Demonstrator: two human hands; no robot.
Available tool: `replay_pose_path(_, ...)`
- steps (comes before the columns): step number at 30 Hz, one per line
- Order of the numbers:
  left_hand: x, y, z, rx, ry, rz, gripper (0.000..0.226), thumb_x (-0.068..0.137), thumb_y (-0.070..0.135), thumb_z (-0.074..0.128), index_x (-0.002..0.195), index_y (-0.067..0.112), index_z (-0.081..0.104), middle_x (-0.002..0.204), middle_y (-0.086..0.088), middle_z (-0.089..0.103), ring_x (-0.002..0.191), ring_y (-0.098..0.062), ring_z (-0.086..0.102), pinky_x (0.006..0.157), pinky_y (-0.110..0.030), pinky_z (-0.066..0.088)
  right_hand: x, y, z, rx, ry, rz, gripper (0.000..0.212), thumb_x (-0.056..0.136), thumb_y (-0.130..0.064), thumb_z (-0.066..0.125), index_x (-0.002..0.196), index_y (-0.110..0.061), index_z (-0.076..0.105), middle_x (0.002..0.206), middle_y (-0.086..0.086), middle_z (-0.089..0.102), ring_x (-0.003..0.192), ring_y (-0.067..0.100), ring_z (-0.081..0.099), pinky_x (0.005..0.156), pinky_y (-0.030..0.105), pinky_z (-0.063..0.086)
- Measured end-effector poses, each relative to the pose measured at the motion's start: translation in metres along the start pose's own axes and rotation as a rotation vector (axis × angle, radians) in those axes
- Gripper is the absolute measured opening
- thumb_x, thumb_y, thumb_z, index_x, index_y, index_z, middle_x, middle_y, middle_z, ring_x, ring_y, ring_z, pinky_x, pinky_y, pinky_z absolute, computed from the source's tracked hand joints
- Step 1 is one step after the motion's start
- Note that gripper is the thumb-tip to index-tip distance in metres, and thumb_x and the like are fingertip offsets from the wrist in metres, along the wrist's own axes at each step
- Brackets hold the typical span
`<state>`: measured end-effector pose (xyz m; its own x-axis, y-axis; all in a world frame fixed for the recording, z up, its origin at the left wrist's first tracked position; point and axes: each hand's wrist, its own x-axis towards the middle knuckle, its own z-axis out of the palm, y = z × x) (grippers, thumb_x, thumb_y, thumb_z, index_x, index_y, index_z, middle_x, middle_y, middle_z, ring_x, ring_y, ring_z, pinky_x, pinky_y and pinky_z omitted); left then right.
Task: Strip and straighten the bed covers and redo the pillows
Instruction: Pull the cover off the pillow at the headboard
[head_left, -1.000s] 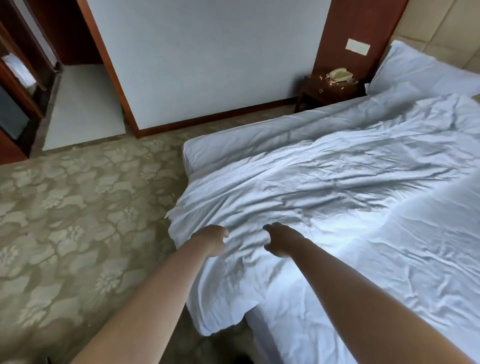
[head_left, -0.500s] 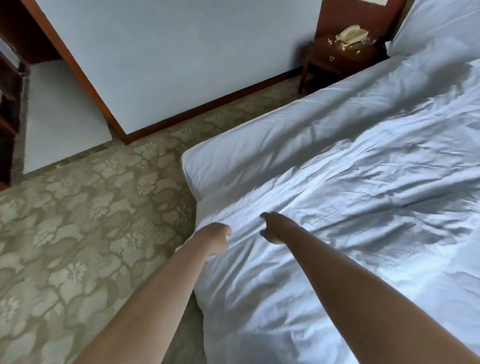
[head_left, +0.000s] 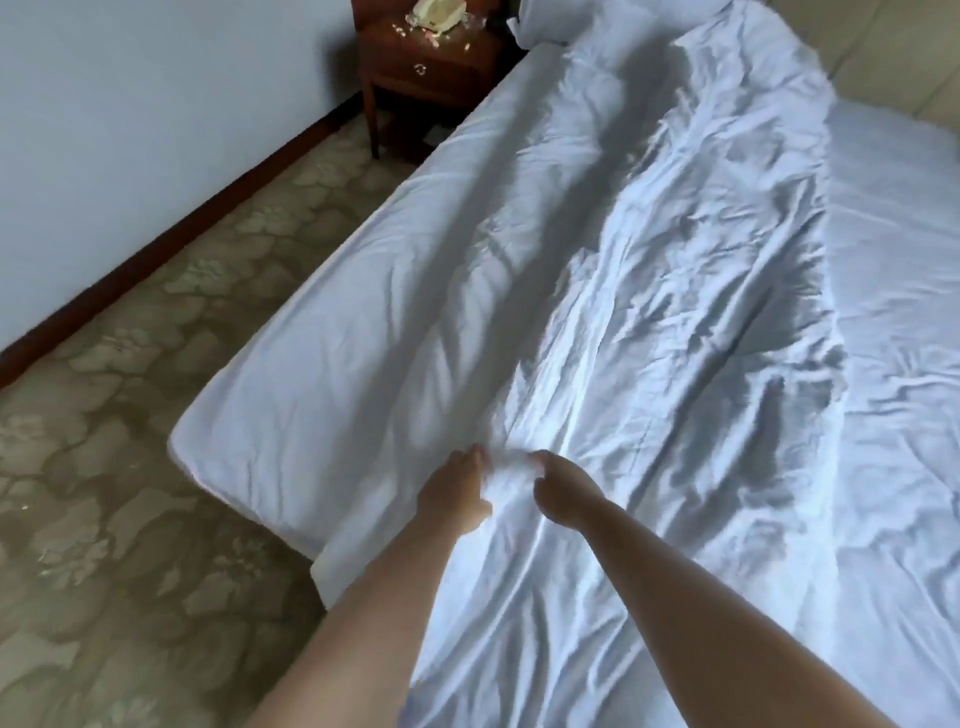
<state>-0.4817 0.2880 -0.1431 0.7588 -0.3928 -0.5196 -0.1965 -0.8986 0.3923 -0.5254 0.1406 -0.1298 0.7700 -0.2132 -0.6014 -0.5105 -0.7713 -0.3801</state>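
Both hands are closed on one bunch of the white top cover (head_left: 675, 322), close to the near end of the bed. The left hand (head_left: 457, 493) and the right hand (head_left: 558, 493) sit just beside each other with a knot of cloth gathered between them; the fingers curl into the fabric, though motion blur hides exactly how each finger lies.

From that bunch the cover runs away toward the far end in a long, rumpled ridge, narrowed and creased, and lies on the fitted sheet (head_left: 332, 364), which is bare along the left side of the mattress. To my eye the step in hand is dragging the cover off or along the bed. Done well, it wants a firm grip with both hands on the same hem, a pull in line with the ridge rather than across it, and the hands spread apart soon after, so the cloth opens flat instead of roping up.

A pillow (head_left: 561, 21) shows only in part at the far end and looks not yet dealt with.

To the left of the bed a patterned carpet (head_left: 130, 467) runs to a pale wall (head_left: 156, 104) with a dark skirting board. In the far corner stands a wooden nightstand (head_left: 431, 73) with a pale telephone (head_left: 436, 13) and small scattered bits on top.
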Motion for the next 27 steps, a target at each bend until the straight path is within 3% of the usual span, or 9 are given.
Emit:
replay_pose_path(4,0.004,-0.018,-0.022,0.094,0.023,0.079,0.026,0.091,0.008,0.045,0.115,0.006,0.056,0.121,-0.015,0.060,0.115,-0.032,0.057,0.091,-0.036,0.048,-0.009,-0.032,0.023,0.174,0.107,0.150,0.049,0.097,-0.014,0.037,0.147,-0.010,0.034,0.151,0.009,0.036,0.138,0.022,0.034,0.110,0.025,0.026)
replay_pose_path(8,-0.003,-0.038,-0.085,0.010,-0.123,0.066,0.023,0.087,0.004,0.056,0.107,-0.003,0.063,0.114,-0.019,0.065,0.106,-0.030,0.064,0.087,-0.033,0.051,-0.015,-0.100,0.019,0.393,0.277,0.244,0.048,0.098,-0.020,0.040,0.144,-0.007,0.033,0.140,0.020,0.039,0.126,0.032,0.045,0.103,0.032,0.038)
replay_pose_path(10,-0.014,-0.063,-0.119,0.011,-0.150,0.050,0.015,0.081,-0.004,0.056,0.090,-0.002,0.068,0.093,-0.018,0.072,0.086,-0.028,0.071,0.079,-0.034,0.058,-0.007,-0.133,0.008,0.621,0.309,0.326,0.055,0.098,-0.029,0.042,0.147,-0.009,0.026,0.135,0.019,0.042,0.116,0.035,0.052,0.097,0.038,0.045)
replay_pose_path(12,-0.013,-0.098,-0.149,-0.168,-0.091,0.039,0.028,0.078,-0.010,0.044,0.064,0.005,0.063,0.063,-0.012,0.068,0.059,-0.025,0.068,0.058,-0.027,0.056,0.003,-0.158,-0.002,0.806,0.304,0.342,0.059,0.097,-0.035,0.047,0.148,-0.012,0.026,0.122,0.011,0.050,0.103,0.031,0.057,0.085,0.036,0.048)
replay_pose_path(15,-0.001,-0.138,-0.187,-0.382,-0.043,-0.031,0.035,0.078,-0.012,0.031,0.063,0.009,0.053,0.054,-0.008,0.059,0.039,-0.016,0.054,0.041,-0.015,0.037,0.015,-0.174,-0.008,0.622,0.329,0.337,0.061,0.093,-0.031,0.053,0.146,-0.011,0.030,0.134,0.013,0.048,0.122,0.031,0.050,0.098,0.035,0.042)
replay_pose_path(18,0.027,-0.156,-0.202,-0.395,-0.073,-0.029,0.032,0.082,-0.008,0.032,0.073,0.009,0.057,0.064,-0.011,0.062,0.051,-0.021,0.055,0.048,-0.020,0.041,0.030,-0.168,-0.004,0.403,0.333,0.449,0.061,0.091,-0.032,0.053,0.145,-0.013,0.031,0.143,0.012,0.039,0.133,0.031,0.037,0.105,0.038,0.037)
replay_pose_path(20,0.049,-0.158,-0.201,-0.314,-0.129,0.030,0.031,0.083,-0.004,0.035,0.078,0.012,0.061,0.083,-0.013,0.067,0.070,-0.027,0.063,0.062,-0.028,0.049,0.046,-0.165,0.000,0.349,0.341,0.509,0.059,0.090,-0.033,0.054,0.141,-0.012,0.033,0.143,0.012,0.036,0.134,0.031,0.033,0.106,0.039,0.034)
replay_pose_path(23,0.078,-0.146,-0.199,-0.142,-0.220,0.153,0.035,0.086,-0.002,0.040,0.097,0.015,0.069,0.112,-0.011,0.067,0.105,-0.027,0.062,0.086,-0.026,0.048,0.072,-0.162,0.006,0.382,0.365,0.558,0.066,0.089,-0.034,0.058,0.144,-0.014,0.028,0.145,0.012,0.033,0.136,0.031,0.029,0.107,0.040,0.032)
replay_pose_path(27,0.121,-0.126,-0.201,0.027,-0.305,0.271,0.040,0.087,0.001,0.038,0.112,0.017,0.066,0.119,-0.005,0.063,0.110,-0.022,0.058,0.085,-0.020,0.042,0.098,-0.156,0.008,0.580,0.473,0.731,0.081,0.084,-0.032,0.067,0.148,-0.016,0.021,0.146,0.016,0.032,0.133,0.035,0.037,0.108,0.040,0.034)
